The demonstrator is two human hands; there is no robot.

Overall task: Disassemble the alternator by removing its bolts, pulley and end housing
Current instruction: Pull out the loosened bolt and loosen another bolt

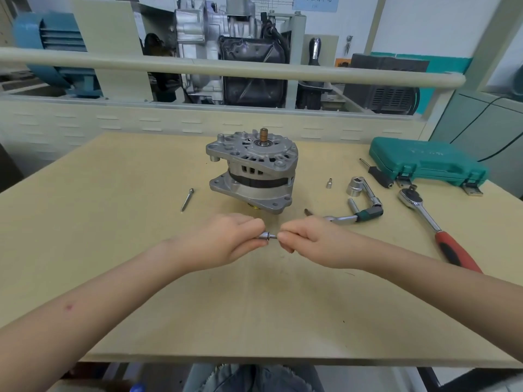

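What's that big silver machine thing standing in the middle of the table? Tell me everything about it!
The alternator is a chunky, round part of dull silver cast metal. It stands upright on the tan table, with a brownish shaft poking up from a bearing on top. Slots and holes vent its housing, a dark band runs around its middle, and flat mounting ears stick out. Something brass-coloured peeks from underneath. Neither hand touches it.

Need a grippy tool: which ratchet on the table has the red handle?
The long steel ratchet at far right, below the green case; the bent ratchet nearer the alternator has a green collar.
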